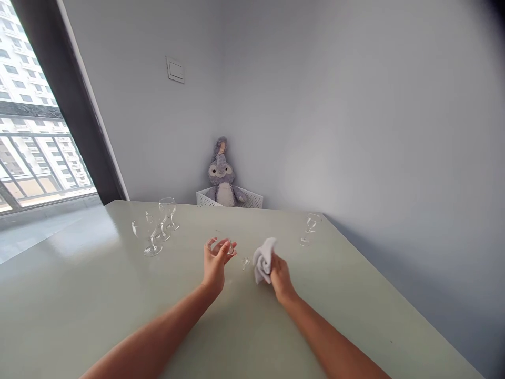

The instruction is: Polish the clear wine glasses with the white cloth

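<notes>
My left hand (216, 258) is above the middle of the table with its fingers curled around a clear stemmed glass (231, 246). The glass is tipped on its side, and what looks like its foot points right, toward the cloth. A crumpled light grey cloth (263, 261) is bunched in my right hand (281, 278), just right of the glass. Whether the cloth touches the glass I cannot tell. Much of the glass's bowl is hidden behind my left fingers.
Several clear stemmed glasses (153, 249) stand upright on the left of the pale green table (98, 316). Another stemmed glass (311, 227) is at the right, near the table's edge. Beyond the far edge, a plush rabbit (225, 192) sits in a white perforated basket (254, 200).
</notes>
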The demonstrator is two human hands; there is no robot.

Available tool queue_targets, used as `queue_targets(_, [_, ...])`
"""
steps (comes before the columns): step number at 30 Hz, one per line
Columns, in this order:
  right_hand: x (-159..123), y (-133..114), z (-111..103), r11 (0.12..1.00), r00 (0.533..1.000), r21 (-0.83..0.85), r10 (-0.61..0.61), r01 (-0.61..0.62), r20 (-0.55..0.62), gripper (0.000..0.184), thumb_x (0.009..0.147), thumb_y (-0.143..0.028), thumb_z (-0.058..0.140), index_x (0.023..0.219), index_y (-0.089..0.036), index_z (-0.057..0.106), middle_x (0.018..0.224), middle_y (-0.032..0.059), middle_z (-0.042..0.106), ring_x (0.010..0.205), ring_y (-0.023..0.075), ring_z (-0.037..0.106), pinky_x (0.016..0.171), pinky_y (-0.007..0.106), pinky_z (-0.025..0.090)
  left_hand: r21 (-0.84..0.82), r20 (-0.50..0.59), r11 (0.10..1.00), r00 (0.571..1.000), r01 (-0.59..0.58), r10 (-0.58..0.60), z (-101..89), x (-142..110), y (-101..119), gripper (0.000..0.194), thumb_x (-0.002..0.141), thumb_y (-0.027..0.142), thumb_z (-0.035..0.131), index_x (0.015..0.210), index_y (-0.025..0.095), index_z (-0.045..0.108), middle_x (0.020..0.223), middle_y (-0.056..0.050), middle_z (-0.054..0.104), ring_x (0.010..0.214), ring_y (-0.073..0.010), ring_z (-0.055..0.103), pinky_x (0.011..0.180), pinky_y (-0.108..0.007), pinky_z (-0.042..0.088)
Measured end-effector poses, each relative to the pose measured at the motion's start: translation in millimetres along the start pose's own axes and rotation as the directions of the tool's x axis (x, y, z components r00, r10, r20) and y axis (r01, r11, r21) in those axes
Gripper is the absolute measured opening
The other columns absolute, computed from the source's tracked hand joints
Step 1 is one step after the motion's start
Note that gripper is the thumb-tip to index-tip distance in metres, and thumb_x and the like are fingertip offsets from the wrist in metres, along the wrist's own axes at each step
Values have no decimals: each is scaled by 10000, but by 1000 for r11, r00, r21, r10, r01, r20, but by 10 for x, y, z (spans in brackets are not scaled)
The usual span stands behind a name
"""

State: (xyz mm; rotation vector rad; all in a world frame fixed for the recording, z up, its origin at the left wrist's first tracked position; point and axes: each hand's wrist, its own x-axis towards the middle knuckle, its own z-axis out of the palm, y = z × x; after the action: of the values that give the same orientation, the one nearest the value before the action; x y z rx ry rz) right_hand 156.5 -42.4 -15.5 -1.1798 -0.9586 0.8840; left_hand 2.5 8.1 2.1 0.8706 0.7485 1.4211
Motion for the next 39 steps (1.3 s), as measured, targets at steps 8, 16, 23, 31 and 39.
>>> queue_targets(8, [-147, 88, 254, 984, 976, -70, 171, -163, 133, 340, 674, -479, 601, 603, -174, 469, 528, -48, 367, 491, 78, 278, 452, 208, 234, 99, 207, 966, 954, -241, 217, 65, -169, -11, 549, 701, 303, 655, 1114, 274, 293, 1129, -83, 480, 1015, -235, 572, 834, -398, 472])
queue_targets(16, [-208, 57, 214, 912, 962, -348, -142, 218, 231, 233, 792, -385, 497, 664, -202, 562, 577, -14, 481, 511, 113, 381, 494, 233, 290, 120, 54, 957, 964, -264, 259, -24, 19, 64, 532, 701, 300, 654, 1093, 265, 296, 1141, -87, 471, 995, -215, 582, 824, -384, 478])
queue_targets(23, [-331, -159, 209, 492, 654, -453, -392, 743, 648, 304, 745, -428, 595, 1022, -305, 614, 1183, 51, 552, 1026, 283, 450, 878, 427, 290, 151, -25, 936, 945, -319, 327, -115, 147, 119, 517, 711, 287, 649, 1086, 265, 293, 1127, -73, 478, 976, -188, 589, 855, -365, 463])
queue_targets(31, [-169, -94, 89, 484, 774, -612, -482, 626, 411, 336, 868, -327, 424, 1181, -249, 519, 820, 71, 586, 778, 214, 465, 725, 358, 312, 183, 266, 838, 847, -514, 461, -26, -74, 82, 554, 693, 268, 669, 1113, 259, 307, 1110, -70, 494, 1094, -226, 516, 957, -425, 376])
queue_targets(39, [-48, 80, 57, 356, 804, -733, -396, 580, 443, 269, 863, -340, 411, 694, -210, 576, 628, 32, 542, 608, 167, 422, 590, 285, 258, 207, 516, 875, 809, -438, 283, 24, -242, -228, 653, 718, 331, 643, 1236, 288, 246, 1159, -97, 490, 1127, -241, 482, 941, -451, 371])
